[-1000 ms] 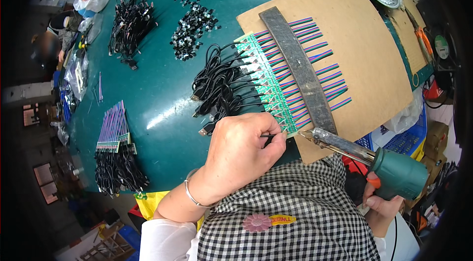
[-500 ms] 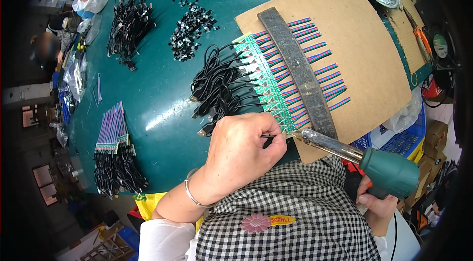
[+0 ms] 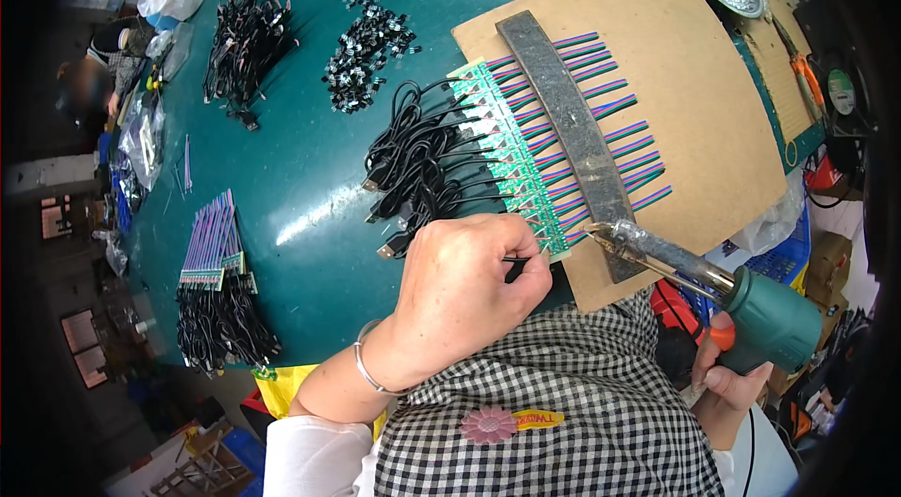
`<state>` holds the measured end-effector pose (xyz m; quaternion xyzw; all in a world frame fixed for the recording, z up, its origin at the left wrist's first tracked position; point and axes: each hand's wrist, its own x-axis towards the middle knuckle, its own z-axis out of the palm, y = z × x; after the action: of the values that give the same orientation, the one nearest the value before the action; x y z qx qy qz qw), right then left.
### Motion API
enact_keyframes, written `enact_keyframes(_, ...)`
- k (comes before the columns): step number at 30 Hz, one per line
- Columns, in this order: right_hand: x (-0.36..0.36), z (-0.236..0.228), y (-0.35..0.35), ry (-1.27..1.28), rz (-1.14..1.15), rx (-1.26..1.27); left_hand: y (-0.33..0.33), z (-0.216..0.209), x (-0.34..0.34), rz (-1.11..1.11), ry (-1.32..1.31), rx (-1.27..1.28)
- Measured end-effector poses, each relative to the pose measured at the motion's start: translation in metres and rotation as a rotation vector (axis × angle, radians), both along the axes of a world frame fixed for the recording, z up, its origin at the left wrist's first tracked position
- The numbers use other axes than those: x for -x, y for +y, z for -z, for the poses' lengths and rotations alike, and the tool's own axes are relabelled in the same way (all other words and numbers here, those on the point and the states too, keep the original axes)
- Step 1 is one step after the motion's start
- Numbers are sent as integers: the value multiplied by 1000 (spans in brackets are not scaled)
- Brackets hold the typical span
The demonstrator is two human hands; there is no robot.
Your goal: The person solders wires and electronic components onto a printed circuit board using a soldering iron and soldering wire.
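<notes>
a green circuit-board panel (image 3: 511,154) lay slanted, black cables (image 3: 418,164) along its left edge, multicoloured wires (image 3: 615,107) along its right; a green-handled soldering gun (image 3: 755,305) tilted, tip near its lower end.

view: head, left fisheye of a side-by-side pair | seat: above the near edge of the table (image 3: 319,300) | facing: down, upright, unmirrored | range: close over left hand (image 3: 469,286) and right hand (image 3: 737,386) | field: wide, straight edges bowing toward a dark rim
</notes>
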<state>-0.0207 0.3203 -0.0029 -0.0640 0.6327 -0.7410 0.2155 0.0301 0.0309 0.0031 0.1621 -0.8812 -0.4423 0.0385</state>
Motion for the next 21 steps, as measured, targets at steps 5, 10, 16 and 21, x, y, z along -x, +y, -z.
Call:
enact_keyframes(5, 2, -3, -8, 31, 39, 8, 0, 2, -4, 12, -2, -1)
enact_keyframes(10, -6, 0, 4, 32, 8, -68, -1, 3, -3, 31, -24, -6)
enact_keyframes(16, -2, -1, 11, 53, -89, -135, -1, 0, -3, 33, -13, 18)
enact_keyframes(21, 9, -1, -4, 30, -4, 55, -11, -18, -13, 99, 0, 105)
